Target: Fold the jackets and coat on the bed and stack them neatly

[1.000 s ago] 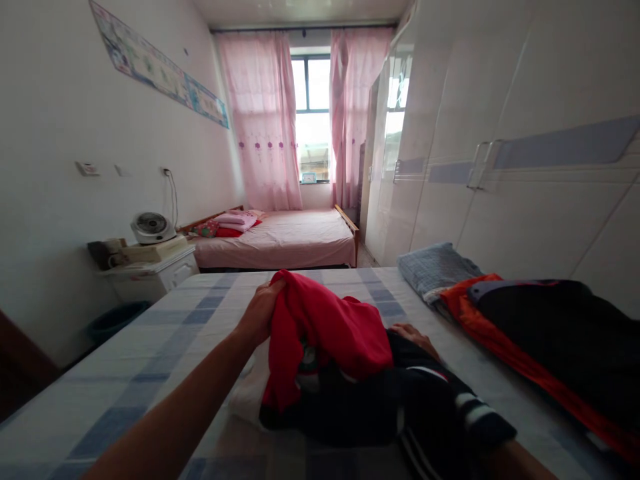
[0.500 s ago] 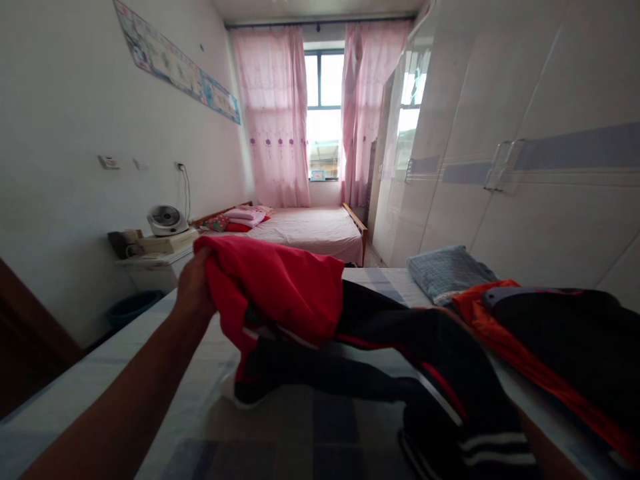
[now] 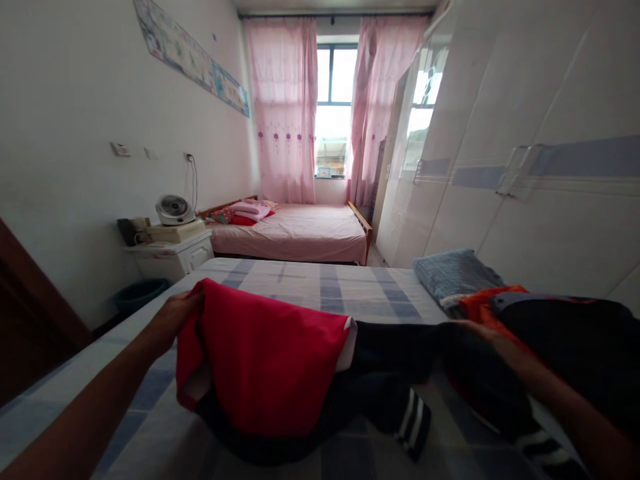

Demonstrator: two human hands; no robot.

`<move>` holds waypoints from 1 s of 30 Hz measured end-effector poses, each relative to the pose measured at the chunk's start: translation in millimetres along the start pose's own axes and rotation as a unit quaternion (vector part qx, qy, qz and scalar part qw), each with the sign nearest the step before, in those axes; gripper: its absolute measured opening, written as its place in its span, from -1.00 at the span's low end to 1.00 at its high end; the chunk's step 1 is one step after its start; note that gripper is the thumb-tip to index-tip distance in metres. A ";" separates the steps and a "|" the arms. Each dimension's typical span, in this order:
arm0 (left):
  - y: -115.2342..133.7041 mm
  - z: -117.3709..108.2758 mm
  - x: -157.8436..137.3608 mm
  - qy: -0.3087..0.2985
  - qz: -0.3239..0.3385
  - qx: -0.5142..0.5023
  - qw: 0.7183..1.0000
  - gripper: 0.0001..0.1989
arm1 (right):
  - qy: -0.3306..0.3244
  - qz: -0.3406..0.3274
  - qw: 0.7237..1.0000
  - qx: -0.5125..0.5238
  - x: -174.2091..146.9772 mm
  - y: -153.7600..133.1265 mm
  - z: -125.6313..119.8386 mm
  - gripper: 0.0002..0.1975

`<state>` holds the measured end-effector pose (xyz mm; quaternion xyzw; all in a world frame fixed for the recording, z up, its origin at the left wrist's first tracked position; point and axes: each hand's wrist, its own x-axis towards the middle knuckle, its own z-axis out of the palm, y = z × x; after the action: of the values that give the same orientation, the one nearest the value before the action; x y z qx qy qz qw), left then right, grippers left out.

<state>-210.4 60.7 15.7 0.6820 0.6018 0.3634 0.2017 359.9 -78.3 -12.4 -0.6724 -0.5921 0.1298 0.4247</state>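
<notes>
A red and black jacket (image 3: pixel 270 360) with white-striped cuffs stretches between my hands, above a blue-and-white checked bed (image 3: pixel 280 283). My left hand (image 3: pixel 179 313) is closed on the red edge at its left end. At the other end, my right hand (image 3: pixel 477 330) pinches the black cloth along the top. One striped cuff (image 3: pixel 414 417) dangles below the middle, and another sleeve hangs under my right forearm. White lining shows at the red part's edges. Some of the right fingers are dark and blurred.
To the right lie a folded grey-blue cloth (image 3: pixel 455 273) and a pile of orange and black clothing (image 3: pixel 565 340). A white wardrobe (image 3: pixel 560 220) lines the right side. At the left stand a nightstand (image 3: pixel 197 250) with a fan (image 3: pixel 175 209) and a bin (image 3: pixel 143 293). A pink bed (image 3: pixel 310 230) is beyond.
The jacket has been drawn out wider and its red part hangs lower. My right hand has come up from the lower right to the black cloth's top edge. My left hand has moved down and left.
</notes>
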 end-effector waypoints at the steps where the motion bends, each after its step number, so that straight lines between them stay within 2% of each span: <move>1: 0.5 1.6 -2.1 0.002 0.003 0.018 1.000 -0.57 | -0.048 0.013 0.999 0.013 -1.8 7.7 -0.7 -0.84; 3: 6.6 4.9 -10.1 0.031 0.017 0.065 0.997 -0.60 | -0.087 0.034 0.996 0.002 -5.5 16.5 -0.2 -0.76; 5: 18.7 9.6 -24.5 0.083 0.066 0.134 0.985 -0.56 | -0.033 0.029 0.997 -0.070 -8.9 11.5 3.0 -0.69; 6: 25.6 12.6 -33.7 0.085 0.112 0.170 0.975 -0.55 | -0.001 0.017 0.993 -0.114 -10.8 3.4 5.6 -0.66; 7: 31.9 16.0 -43.4 0.061 0.168 0.205 0.962 -0.53 | 0.025 0.001 0.989 -0.149 -12.8 -7.8 8.9 -0.63; 9: 38.9 22.8 -61.3 -0.048 0.272 0.256 0.926 -0.44 | 0.046 -0.032 0.982 -0.180 -17.5 -35.0 17.9 -0.62; 10: 38.5 25.4 -68.0 -0.106 0.294 0.263 0.913 -0.36 | 0.038 -0.047 0.982 -0.180 -19.8 -48.7 23.7 -0.62; 11: 35.6 27.1 -72.6 -0.146 0.298 0.266 0.905 -0.28 | 0.022 -0.063 0.983 -0.174 -21.9 -61.1 30.5 -0.62; 12: 30.7 28.0 -75.1 -0.160 0.287 0.268 0.906 -0.24 | -0.001 -0.081 0.983 -0.164 -23.5 -71.4 38.5 -0.61; 15: 11.5 27.5 -72.9 -0.149 0.249 0.265 0.920 -0.25 | -0.088 -0.126 0.979 -0.133 -23.2 -86.8 68.5 -0.57; 18: -1.0 28.4 -65.5 -0.168 0.250 0.242 0.922 -0.30 | -0.150 -0.120 0.971 -0.141 -15.7 -82.8 104.1 -0.51; 21: -2.8 29.9 -59.3 -0.156 0.247 0.206 0.934 -0.47 | -0.172 -0.091 0.961 -0.195 -7.4 -72.6 136.8 -0.41; 23: 2.5 28.1 -55.7 -0.146 0.233 0.169 0.946 -0.64 | -0.164 -0.086 0.959 -0.217 -4.3 -68.0 152.3 -0.48; 26: 24.0 21.9 -49.3 -0.147 0.215 0.088 0.962 -0.69 | -0.155 -0.100 0.960 -0.213 -3.5 -65.9 162.8 -0.79; 28: 46.4 20.4 -39.6 -0.141 0.200 0.034 0.969 -0.72 | -0.155 -0.113 0.960 -0.204 -4.2 -65.4 163.3 -0.81; 30: 70.5 24.5 -20.1 -0.105 0.163 -0.029 0.981 -0.77 | -0.145 -0.115 0.964 -0.190 -5.1 -64.0 161.9 -0.80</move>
<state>-145.1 31.5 44.8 0.7995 0.4470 0.3346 0.2213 204.9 -19.3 -65.7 -0.6420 -0.7347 0.0612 0.2103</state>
